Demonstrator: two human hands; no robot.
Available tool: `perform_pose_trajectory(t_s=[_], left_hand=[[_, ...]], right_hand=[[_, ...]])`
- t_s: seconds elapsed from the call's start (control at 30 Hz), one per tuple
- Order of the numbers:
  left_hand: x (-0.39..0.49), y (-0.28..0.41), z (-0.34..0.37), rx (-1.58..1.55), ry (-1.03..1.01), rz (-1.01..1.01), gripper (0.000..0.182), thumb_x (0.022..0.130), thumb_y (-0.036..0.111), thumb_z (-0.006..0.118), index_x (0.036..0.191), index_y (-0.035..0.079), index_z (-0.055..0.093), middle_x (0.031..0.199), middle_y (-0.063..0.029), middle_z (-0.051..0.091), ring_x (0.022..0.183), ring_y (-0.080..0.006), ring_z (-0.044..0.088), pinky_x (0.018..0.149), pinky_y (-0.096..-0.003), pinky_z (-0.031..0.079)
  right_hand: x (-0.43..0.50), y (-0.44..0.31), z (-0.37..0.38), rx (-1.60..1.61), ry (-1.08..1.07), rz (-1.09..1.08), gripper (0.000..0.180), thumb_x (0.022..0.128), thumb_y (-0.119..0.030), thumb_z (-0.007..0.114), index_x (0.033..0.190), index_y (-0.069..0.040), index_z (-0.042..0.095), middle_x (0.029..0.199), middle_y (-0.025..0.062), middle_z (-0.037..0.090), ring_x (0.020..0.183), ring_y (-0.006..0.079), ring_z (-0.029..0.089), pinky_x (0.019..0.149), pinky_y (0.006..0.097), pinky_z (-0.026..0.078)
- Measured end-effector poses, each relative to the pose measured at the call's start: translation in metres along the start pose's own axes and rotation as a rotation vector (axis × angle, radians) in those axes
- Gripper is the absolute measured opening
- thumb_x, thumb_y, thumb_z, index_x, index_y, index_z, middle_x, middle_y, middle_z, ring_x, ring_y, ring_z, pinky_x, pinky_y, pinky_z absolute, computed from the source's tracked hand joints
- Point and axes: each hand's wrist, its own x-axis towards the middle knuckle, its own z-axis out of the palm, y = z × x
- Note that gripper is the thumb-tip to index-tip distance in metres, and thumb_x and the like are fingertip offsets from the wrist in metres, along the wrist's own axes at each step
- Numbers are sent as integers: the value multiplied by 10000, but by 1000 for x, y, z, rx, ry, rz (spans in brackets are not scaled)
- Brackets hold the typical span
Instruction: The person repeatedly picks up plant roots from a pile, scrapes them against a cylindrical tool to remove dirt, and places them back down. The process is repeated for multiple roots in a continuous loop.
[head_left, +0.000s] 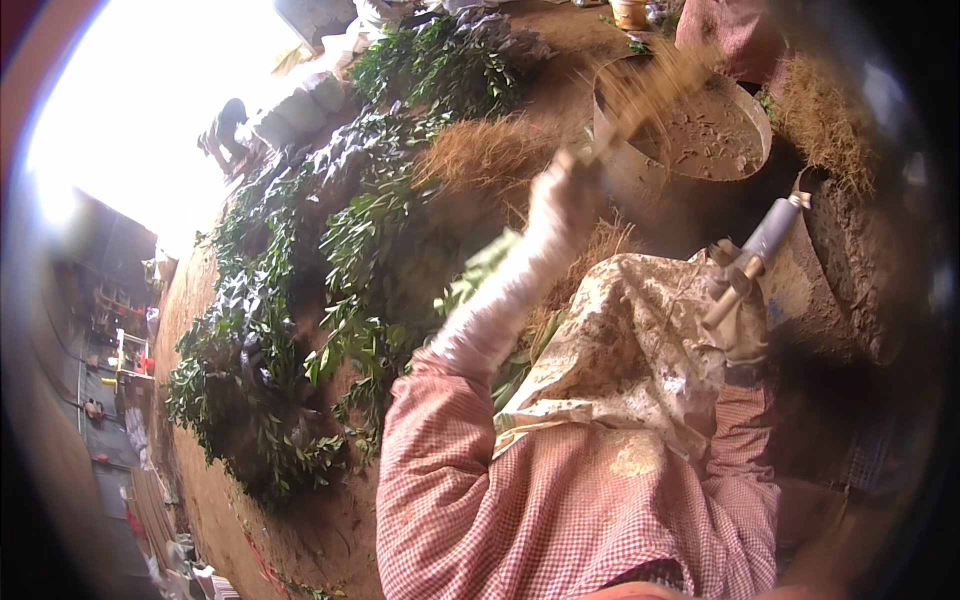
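My left hand (566, 180), blurred by motion, is stretched forward near the side of a round mud-smeared tub (637, 169). It is closed around the stems of a bunch of plants, whose brown roots (660, 82) fan out above the tub. In my gloved right hand (742, 307), beside my lap, is a tool with a grey cylindrical handle (772, 225); a thin curved piece shows at its far end. A short wooden stick (727, 300) lies in the same grip. A soiled pale cloth (630, 337) covers my lap.
Heaps of leafy green plants (270, 300) lie on the earth floor to the left. Bare roots (480, 154) rest beyond my left arm, with more roots (829, 120) right of the tub. Another person's clothing (727, 37) shows behind the tub. Farther off, a person (229, 131) bends in bright light.
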Motion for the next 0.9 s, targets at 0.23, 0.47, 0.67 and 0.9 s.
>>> perform_pose_trajectory(t_s=[0.23,0.47,0.67,0.9], left_hand=[[168,-42,22,-850,182,65,184,889,245,529,977,92,579,756,-195,645,768,-405,629,679,-479,493],[238,78,139,-326,-573,292,281,894,204,491,1139,144,615,1066,-161,663,1035,-324,630,874,-443,499],[250,184,224,13,-760,600,300,898,250,509,1153,178,651,1168,-87,645,1099,-292,611,859,-455,508],[224,245,266,-104,-963,636,383,898,282,560,1270,195,571,1308,-39,560,1197,-283,537,919,-500,454]], right_hand=[[-2,21,-84,-1161,507,-524,324,818,-203,710,1040,21,634,1141,127,605,988,200,594,831,310,494],[-4,37,-70,-652,575,-244,440,834,-315,688,1092,34,620,1066,121,602,884,168,591,743,305,504],[-6,23,-63,-1058,632,-18,350,878,-245,649,1105,21,621,972,98,651,837,169,610,727,281,502],[-3,39,-78,-973,574,-79,318,876,-191,651,1116,13,612,985,81,646,857,161,602,758,282,494]])
